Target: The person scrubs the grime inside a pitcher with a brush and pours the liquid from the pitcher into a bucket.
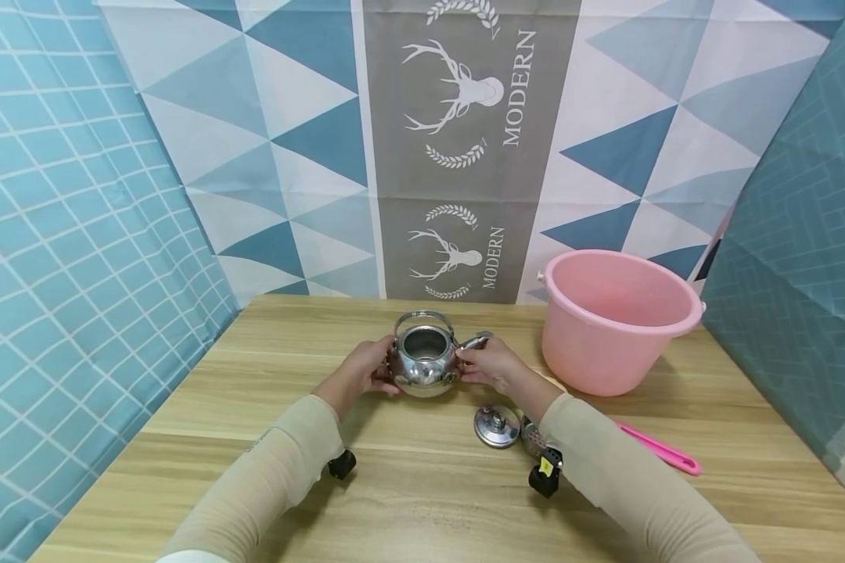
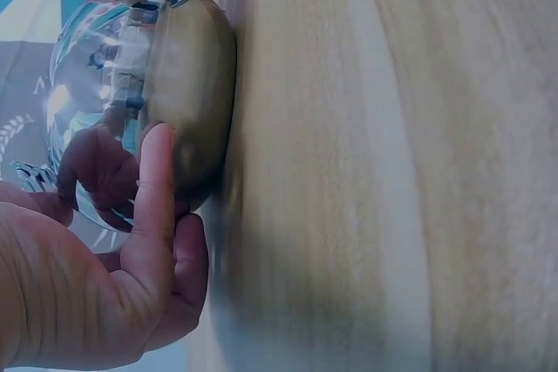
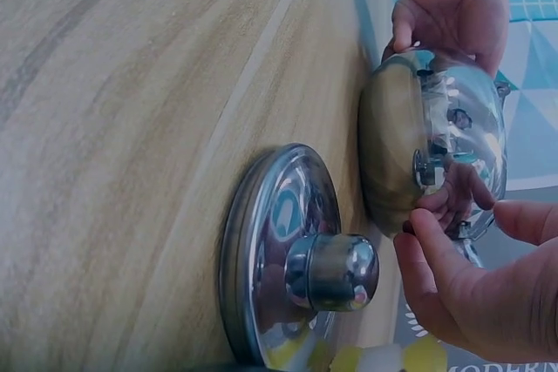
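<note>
A shiny steel teapot point(image 1: 426, 375) sits lidless on the wooden table, its mouth facing up and its hoop handle point(image 1: 422, 314) raised at the back. My left hand point(image 1: 372, 366) holds the pot's left side, with a finger lying along the polished wall in the left wrist view. On the other side my right hand point(image 1: 489, 366) grips the pot beside its spout point(image 1: 475, 341). The knobbed steel lid point(image 1: 497, 426) lies on the table, knob up, to the right and nearer me. Beside it is a perforated metal strainer point(image 1: 533, 439), partly covered by my right forearm.
A large pink bucket point(image 1: 598, 360) stands at the back right. In front of it a bright pink handle point(image 1: 662, 450) sticks out from behind my right sleeve. A patterned cloth point(image 1: 310, 156) hangs along the table's back edge, and blue tiled cloth point(image 1: 77, 234) hangs at the left.
</note>
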### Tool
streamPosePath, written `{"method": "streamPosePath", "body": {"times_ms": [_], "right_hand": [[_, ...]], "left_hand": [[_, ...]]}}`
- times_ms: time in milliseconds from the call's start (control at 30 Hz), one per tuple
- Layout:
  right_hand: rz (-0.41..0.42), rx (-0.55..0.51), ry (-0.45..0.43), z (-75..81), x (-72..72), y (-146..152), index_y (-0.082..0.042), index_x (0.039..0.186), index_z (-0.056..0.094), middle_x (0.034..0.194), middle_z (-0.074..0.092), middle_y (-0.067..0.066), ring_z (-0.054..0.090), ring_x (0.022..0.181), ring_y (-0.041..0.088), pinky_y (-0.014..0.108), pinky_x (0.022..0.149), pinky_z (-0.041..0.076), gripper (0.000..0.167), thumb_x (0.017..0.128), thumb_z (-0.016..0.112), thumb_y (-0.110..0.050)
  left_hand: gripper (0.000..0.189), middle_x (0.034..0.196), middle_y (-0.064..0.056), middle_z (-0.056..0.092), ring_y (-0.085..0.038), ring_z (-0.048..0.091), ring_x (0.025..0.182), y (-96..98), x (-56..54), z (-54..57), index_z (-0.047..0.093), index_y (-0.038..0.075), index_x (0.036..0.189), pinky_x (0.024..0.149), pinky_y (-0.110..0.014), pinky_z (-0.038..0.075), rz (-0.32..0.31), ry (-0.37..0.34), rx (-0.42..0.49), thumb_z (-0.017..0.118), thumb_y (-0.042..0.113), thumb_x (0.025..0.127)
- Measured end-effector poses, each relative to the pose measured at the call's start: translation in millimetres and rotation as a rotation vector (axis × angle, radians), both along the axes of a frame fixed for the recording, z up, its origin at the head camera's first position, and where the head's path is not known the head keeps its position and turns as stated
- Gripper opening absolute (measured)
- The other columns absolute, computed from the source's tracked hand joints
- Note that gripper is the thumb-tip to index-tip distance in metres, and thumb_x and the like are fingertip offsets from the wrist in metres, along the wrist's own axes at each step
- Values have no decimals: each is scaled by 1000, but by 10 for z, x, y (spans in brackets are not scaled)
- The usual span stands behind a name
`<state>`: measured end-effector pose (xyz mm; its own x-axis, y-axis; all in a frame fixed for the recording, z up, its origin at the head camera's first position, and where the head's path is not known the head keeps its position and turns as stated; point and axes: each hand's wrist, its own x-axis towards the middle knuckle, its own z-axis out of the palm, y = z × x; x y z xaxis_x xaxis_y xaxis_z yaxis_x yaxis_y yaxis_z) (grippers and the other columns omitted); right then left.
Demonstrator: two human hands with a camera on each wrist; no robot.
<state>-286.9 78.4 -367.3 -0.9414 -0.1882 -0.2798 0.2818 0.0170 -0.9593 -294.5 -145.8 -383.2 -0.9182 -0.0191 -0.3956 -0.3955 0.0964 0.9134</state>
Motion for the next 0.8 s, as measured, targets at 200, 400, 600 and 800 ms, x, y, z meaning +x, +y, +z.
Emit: {"method": "streamPosePath", "body": {"times_ms": [200,400,600,800], "right_hand": [[-3,-3,-11,12,-9,11,12,122,46,105,55,21,60,96,35,49,94,50,28,97,54,3],[2,-30,-4,64,37,107,19,130,36,122,45,32,52,114,45,49,101,44,39,98,50,1],[56,17,15,223,142,291,25,138,19,138,29,43,40,128,52,43,105,40,55,99,46,-3],[182,157,155,352,275,494,26,138,23,139,35,41,51,121,46,37,97,48,54,99,46,-3]], "left_hand": [[38,110,-20,52,-30,60,84,-1,-13,13,52,-2,109,64,-41,60,-8,11,5,43,34,102],[41,116,-22,54,-29,61,86,-38,9,32,55,-3,118,66,-39,59,-37,29,-6,45,33,102],[57,137,-31,43,-41,52,118,-122,55,178,35,-10,143,92,-46,52,-45,92,-38,50,27,101],[48,136,-26,48,-42,51,120,-202,109,364,49,-8,134,89,-40,54,-38,246,-208,60,19,96]]}}
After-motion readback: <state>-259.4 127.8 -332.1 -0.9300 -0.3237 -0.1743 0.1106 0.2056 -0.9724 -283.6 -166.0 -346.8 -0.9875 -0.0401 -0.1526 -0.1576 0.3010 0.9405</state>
